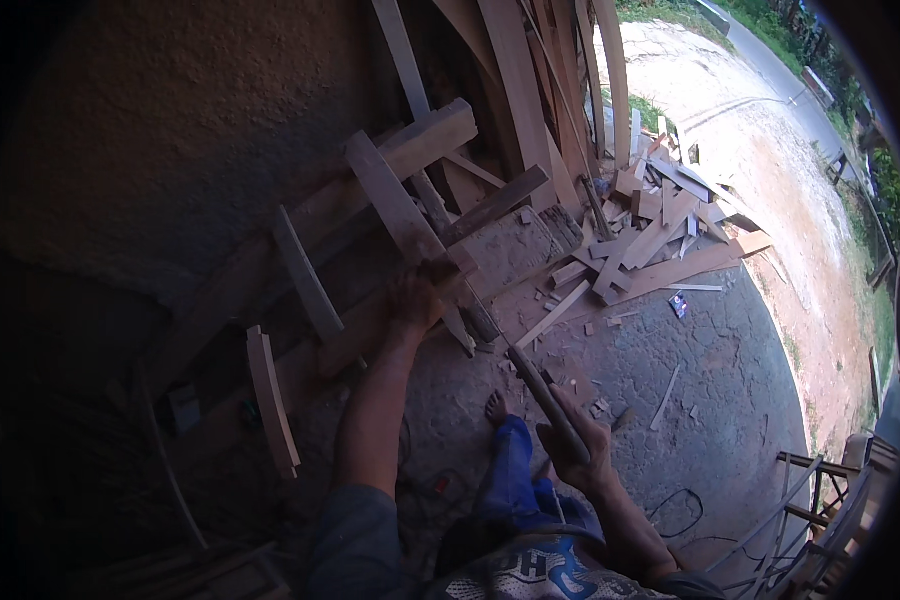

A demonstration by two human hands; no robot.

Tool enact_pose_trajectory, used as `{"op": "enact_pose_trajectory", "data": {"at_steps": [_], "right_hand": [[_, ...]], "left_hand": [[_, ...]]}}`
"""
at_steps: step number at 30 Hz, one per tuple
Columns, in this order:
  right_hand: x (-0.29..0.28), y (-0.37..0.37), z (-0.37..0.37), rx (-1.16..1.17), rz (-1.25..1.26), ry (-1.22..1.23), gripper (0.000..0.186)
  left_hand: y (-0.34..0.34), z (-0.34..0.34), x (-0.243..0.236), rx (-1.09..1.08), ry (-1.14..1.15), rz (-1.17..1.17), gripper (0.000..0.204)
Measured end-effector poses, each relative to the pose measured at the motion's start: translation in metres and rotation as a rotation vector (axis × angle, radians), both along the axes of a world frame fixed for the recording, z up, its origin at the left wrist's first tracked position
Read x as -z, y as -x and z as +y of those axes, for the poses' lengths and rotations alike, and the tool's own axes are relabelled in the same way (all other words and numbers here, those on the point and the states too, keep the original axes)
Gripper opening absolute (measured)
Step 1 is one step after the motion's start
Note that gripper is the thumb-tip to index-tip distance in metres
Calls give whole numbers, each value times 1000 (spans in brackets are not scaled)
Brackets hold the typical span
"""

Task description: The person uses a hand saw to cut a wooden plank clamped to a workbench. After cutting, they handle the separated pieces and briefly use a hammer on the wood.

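Note:
My left hand [416, 300] is on a wooden board [395, 195] that lies slanting across a rough wooden workbench [510, 250]; its fingers curl at the board's edge, partly lost in shadow. My right hand [582, 440], nearer to me and to the right, is closed around a long wooden-handled tool [548, 402]. That tool points up and left to the near edge of the bench, where a thin strip runs on from its tip toward the board. Its working end is too dim to make out.
Long planks [520, 90] lean upright at the back. Offcuts [660, 215] are heaped on the floor at the right, with small scraps scattered closer. A short wood strip [270, 400] is at the left. A slatted frame [820, 500] stands lower right, near a loose cable [682, 510].

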State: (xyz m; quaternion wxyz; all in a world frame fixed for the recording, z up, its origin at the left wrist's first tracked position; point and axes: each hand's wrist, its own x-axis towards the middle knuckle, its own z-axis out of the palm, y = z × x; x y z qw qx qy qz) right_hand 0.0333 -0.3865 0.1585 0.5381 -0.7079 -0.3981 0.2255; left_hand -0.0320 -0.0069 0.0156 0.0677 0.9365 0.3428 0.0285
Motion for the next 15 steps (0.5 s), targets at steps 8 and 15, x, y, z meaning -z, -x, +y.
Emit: {"op": "enact_pose_trajectory", "data": {"at_steps": [8, 15], "right_hand": [[17, 2, -23, -7, -64, -48, 59], [30, -4, 78, 5, 121, -45, 58]], "left_hand": [[11, 4, 8, 40, -159, -10, 61], [0, 20, 23, -108, 9, 197, 69]]}}
